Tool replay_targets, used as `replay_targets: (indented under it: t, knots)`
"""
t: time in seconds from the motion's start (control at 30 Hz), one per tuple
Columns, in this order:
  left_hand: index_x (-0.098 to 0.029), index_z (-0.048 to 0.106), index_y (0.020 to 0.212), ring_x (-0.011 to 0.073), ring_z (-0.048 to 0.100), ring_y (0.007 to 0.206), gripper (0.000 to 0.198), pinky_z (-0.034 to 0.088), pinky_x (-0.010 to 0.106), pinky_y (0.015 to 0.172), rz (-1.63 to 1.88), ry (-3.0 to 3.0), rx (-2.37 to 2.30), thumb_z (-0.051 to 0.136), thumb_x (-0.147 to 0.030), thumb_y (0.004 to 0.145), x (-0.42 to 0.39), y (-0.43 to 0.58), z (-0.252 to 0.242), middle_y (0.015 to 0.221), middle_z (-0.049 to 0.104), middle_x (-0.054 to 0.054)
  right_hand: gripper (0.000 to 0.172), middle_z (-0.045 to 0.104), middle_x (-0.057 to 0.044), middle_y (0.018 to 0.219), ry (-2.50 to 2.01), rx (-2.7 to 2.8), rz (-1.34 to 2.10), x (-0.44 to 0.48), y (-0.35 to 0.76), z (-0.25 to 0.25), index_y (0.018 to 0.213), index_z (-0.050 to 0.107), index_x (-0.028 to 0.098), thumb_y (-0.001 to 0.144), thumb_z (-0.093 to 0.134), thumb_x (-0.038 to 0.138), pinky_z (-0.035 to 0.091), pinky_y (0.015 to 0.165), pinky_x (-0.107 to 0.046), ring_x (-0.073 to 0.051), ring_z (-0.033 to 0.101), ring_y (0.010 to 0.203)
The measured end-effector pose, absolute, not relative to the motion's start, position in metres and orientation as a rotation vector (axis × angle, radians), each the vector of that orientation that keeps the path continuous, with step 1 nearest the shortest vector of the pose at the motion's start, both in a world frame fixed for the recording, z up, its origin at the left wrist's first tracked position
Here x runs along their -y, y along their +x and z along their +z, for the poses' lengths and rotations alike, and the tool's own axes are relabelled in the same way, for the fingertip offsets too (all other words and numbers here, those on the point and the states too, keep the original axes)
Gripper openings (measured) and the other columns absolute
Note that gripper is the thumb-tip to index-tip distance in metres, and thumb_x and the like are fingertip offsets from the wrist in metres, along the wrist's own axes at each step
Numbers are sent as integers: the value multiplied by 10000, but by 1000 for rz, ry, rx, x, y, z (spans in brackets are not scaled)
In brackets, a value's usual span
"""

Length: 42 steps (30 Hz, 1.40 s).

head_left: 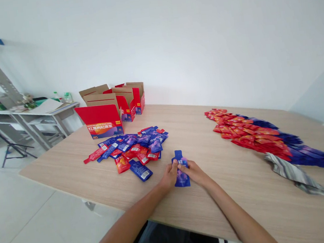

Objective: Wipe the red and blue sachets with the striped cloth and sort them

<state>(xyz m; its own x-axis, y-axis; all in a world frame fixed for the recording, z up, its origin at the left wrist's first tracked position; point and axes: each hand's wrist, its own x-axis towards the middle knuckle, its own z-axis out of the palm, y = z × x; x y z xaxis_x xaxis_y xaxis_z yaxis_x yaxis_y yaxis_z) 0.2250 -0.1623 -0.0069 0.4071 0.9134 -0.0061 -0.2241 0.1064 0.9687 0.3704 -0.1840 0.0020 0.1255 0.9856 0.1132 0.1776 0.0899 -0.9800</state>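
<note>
Between my two hands is a blue drink pouch (181,178), held upright with its narrow neck pointing away from me and its printed front facing up. My left hand (168,177) grips its left edge, thumb on the front. From the other side my right hand (195,171) pinches the right edge, its thumb also on the front. The fingers behind the pouch are hidden. Left of my hands lies a loose pile of red and blue pouches (135,146). One blue pouch (140,170) sits at the pile's near edge.
Open red cartons (103,120) stand at the table's back left. Long overlapping rows of red pouches (248,133) and blue pouches (315,154) lie at the right, with a striped cloth (296,174) before them. A cluttered side desk (49,111) and a tripod (11,144) are farther left.
</note>
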Motion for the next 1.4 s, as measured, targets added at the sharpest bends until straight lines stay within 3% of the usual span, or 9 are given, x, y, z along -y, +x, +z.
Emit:
replay_targets:
  t: [0.1, 0.17, 0.27, 0.37, 0.5, 0.77, 1.2, 1.3, 1.4]
  knots:
    - [-206, 593, 629, 173, 478, 586, 634, 427, 319, 604, 1004, 1363, -793, 431, -764, 882, 174, 214, -6, 599, 544, 25, 633, 634, -1, 626, -1303, 1275, 982, 187, 366, 4, 657, 643, 165, 624, 749, 789, 487, 609, -274, -154, 561, 606]
    - [-202, 646, 694, 189, 530, 631, 555, 468, 338, 669, 995, 1483, -779, 504, -702, 888, 184, 197, -2, 676, 598, 43, 634, 638, -5, 648, -1327, 1215, 953, 188, 378, 7, 709, 639, 166, 660, 717, 794, 487, 619, -277, -153, 560, 609]
    - [-229, 733, 955, 272, 623, 997, 310, 465, 410, 963, 1073, 1812, -855, 660, -519, 869, 195, 160, 3, 1045, 702, 107, 653, 671, -23, 713, -1409, 1094, 880, 188, 409, 11, 873, 659, 164, 684, 685, 789, 501, 622, -294, -161, 582, 609]
    - [-242, 717, 1142, 350, 486, 1343, 341, 337, 502, 1153, 1125, 2279, -1145, 664, -444, 872, 196, 123, 1, 1372, 610, 147, 648, 693, -43, 732, -1540, 1008, 792, 190, 447, 13, 916, 667, 157, 597, 777, 710, 498, 602, -303, -176, 606, 614]
    - [-148, 548, 1422, 408, 296, 1484, 576, 281, 571, 1185, 977, 2410, -1730, 627, -350, 889, 190, 97, -8, 1570, 402, 208, 497, 670, -40, 616, -1753, 962, 672, 203, 496, 14, 749, 656, 167, 496, 859, 544, 453, 540, -305, -190, 588, 563]
    - [-152, 611, 1367, 363, 488, 1370, 492, 396, 508, 1135, 553, 2493, -1755, 535, -420, 962, 188, 93, -13, 1471, 512, 222, 301, 698, -62, 637, -2149, 1064, 524, 241, 534, 8, 670, 662, 194, 568, 805, 438, 469, 603, -327, -248, 655, 638]
    - [-165, 681, 1237, 287, 646, 1223, 375, 448, 482, 1122, 1013, 2187, -1193, 472, -368, 1001, 240, 123, -22, 1308, 685, 150, 624, 661, -235, 1152, -2135, 1071, 108, 268, 438, 10, 1228, 610, 110, 835, 608, 595, 426, 929, -458, -365, 590, 1122]
    - [-164, 711, 1096, 253, 737, 955, 426, 576, 395, 893, 1208, 1791, -1136, 415, -460, 1013, 237, 121, -20, 997, 773, 104, 611, 706, -161, 957, -1903, 1130, 212, 267, 402, 20, 1054, 683, 137, 875, 490, 689, 477, 844, -416, -302, 638, 913]
    - [-158, 680, 867, 221, 721, 705, 512, 575, 319, 658, 1349, 1431, -1014, 470, -617, 953, 231, 119, -17, 761, 718, 61, 654, 703, -82, 768, -1723, 1206, 431, 263, 346, 20, 954, 710, 163, 883, 440, 754, 522, 679, -358, -241, 646, 694]
